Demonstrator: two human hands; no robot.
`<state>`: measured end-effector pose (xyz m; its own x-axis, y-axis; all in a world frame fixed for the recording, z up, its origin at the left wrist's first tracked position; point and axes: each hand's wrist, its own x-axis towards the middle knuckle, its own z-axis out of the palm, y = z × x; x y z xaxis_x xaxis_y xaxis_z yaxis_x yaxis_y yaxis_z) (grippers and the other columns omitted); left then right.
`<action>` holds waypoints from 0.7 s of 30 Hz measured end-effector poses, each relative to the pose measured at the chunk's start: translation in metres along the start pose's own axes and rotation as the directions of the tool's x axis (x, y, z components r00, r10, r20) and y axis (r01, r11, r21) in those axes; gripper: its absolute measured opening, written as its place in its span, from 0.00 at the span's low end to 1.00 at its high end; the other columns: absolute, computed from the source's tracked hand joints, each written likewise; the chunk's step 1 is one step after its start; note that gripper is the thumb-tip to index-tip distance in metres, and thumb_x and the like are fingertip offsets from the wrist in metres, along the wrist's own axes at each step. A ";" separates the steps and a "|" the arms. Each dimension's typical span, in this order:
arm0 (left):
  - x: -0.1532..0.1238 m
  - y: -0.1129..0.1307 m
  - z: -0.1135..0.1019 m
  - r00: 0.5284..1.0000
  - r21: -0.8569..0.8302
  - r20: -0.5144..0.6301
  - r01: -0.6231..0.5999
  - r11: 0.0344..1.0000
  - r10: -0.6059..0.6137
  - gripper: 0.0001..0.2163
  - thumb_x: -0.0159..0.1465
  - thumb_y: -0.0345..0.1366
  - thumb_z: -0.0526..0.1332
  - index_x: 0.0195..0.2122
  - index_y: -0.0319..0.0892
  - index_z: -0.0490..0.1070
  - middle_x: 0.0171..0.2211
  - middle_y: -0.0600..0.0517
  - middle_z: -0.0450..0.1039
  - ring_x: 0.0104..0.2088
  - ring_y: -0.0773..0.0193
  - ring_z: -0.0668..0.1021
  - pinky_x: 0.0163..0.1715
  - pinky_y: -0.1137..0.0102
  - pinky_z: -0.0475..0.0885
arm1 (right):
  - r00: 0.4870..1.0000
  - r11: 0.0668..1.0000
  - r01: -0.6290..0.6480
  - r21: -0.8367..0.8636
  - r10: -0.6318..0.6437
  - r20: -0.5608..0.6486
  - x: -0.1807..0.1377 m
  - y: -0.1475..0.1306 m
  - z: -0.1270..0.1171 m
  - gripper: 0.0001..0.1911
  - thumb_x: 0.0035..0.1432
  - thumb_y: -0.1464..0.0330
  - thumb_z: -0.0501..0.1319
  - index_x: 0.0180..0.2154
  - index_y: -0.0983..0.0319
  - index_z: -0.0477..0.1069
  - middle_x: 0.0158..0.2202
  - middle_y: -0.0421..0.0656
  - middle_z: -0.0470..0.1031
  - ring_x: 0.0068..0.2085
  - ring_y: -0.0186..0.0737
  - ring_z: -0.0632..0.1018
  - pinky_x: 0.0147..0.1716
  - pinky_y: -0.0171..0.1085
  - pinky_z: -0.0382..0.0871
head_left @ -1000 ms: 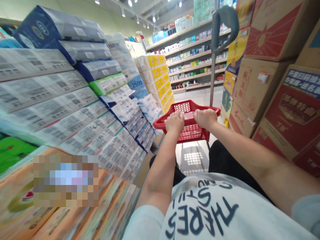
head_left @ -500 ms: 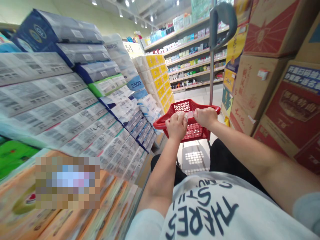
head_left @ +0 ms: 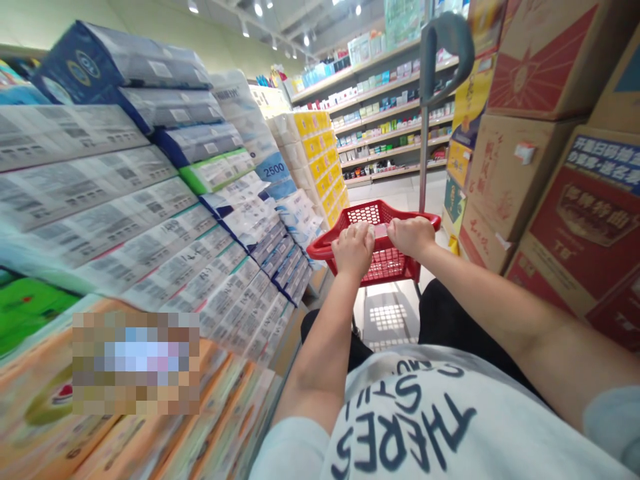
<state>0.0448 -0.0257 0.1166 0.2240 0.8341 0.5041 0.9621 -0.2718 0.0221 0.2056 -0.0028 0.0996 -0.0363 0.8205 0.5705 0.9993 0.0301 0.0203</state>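
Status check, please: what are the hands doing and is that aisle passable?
Left hand and right hand both closed on near rim of red plastic mesh basket. Stacked tissue packs close left, brown cardboard cartons close right. Floor ahead open.

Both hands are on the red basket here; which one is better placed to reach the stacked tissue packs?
Left. The left hand grips the red basket rim on the side of the tissue packs; the right hand sits nearer the cardboard boxes.
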 end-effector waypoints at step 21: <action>0.000 0.008 0.005 1.000 0.021 -0.024 -0.001 1.000 0.001 0.18 0.69 0.44 0.43 0.54 0.49 0.65 0.53 0.46 0.68 0.54 0.55 0.66 0.50 0.57 0.62 | 0.999 0.999 -0.028 0.031 0.027 0.031 0.000 -0.001 -0.003 0.26 0.65 0.63 0.42 0.36 0.70 0.74 0.31 0.56 0.78 0.34 0.47 0.79 0.34 0.38 0.58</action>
<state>0.0533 -0.0257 0.1126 0.2214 0.8221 0.5245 0.9651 -0.2619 0.0033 0.2047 -0.0042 0.1022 -0.0091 0.8382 0.5453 0.9995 0.0249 -0.0216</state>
